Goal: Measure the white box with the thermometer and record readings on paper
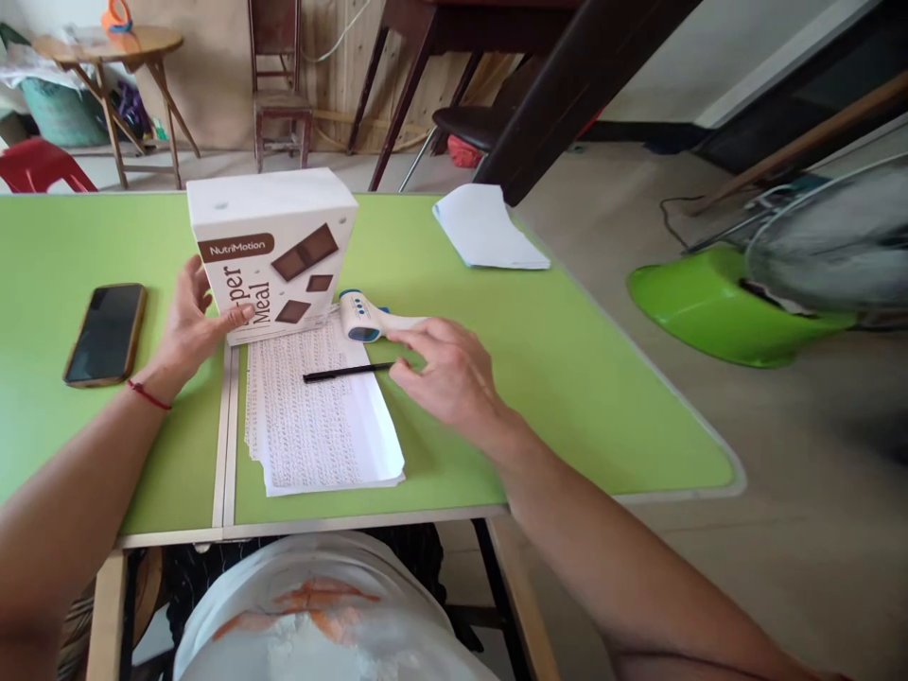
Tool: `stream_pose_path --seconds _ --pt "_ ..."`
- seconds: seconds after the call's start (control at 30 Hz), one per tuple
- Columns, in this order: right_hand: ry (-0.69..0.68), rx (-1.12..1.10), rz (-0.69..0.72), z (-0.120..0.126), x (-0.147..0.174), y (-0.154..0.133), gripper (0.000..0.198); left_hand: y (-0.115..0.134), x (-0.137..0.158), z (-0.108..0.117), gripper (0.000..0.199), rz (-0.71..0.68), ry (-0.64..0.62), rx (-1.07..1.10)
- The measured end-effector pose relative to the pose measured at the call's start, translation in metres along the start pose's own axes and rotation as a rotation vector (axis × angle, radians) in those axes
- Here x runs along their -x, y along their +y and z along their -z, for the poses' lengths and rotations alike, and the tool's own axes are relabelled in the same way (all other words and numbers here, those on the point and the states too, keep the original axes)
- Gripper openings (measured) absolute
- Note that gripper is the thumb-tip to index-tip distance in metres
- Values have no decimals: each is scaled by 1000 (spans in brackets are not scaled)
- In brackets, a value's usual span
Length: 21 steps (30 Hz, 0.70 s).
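Observation:
In the head view, my left hand (pixel 188 331) grips the lower left edge of a white NutriMotion box (pixel 273 255), thumb across its front. The box stands upright, a little tilted, at the top of a stack of handwritten sheets (pixel 308 426). My right hand (pixel 454 374) has its fingers closed over the handle of a white and blue infrared thermometer (pixel 360 317), whose head points left beside the box. A black pen (pixel 344 373) lies across the sheets, its right end reaching my right thumb. My curled fingers hide part of the thermometer's handle.
A phone (pixel 106 336) lies left on the green table (pixel 567 397). White papers (pixel 489 227) rest near the far right edge. A dark slanted post (pixel 567 95) rises behind them. A green chair (pixel 716 312) stands right, and a round wooden table (pixel 106 43) at the back left.

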State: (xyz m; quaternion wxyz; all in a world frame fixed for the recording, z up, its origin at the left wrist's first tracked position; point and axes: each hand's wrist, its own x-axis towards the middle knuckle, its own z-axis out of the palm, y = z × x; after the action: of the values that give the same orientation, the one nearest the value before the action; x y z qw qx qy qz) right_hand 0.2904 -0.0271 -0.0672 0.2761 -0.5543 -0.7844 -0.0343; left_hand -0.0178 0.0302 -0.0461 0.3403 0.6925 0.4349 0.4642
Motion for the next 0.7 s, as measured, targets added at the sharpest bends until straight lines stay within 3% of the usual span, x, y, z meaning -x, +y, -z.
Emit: stream_pose_path --seconds 0.17,0.3,0.4,0.5,0.57,0.63,0.7 --pt "-236 181 -35 3 -40 10 56 -10 -2 -2 70 37 26 78" --pt "-385 123 -112 -10 -52 22 48 -7 1 -1 66 9 51 3" --pt "-245 -30 -158 -11 -48 25 43 0 4 -2 64 30 102 -70" --pt "78 -338 -218 -1 -42 10 41 8 8 -4 59 40 89 -104" --pt "175 -708 -222 9 -38 -10 34 14 12 -8 55 53 52 -69" --pt "95 -1063 -206 18 -34 -33 20 18 15 -13 55 65 19 -37" --pt "-19 -1275 -204 23 -30 -53 13 21 18 -18 56 67 -1 -49"
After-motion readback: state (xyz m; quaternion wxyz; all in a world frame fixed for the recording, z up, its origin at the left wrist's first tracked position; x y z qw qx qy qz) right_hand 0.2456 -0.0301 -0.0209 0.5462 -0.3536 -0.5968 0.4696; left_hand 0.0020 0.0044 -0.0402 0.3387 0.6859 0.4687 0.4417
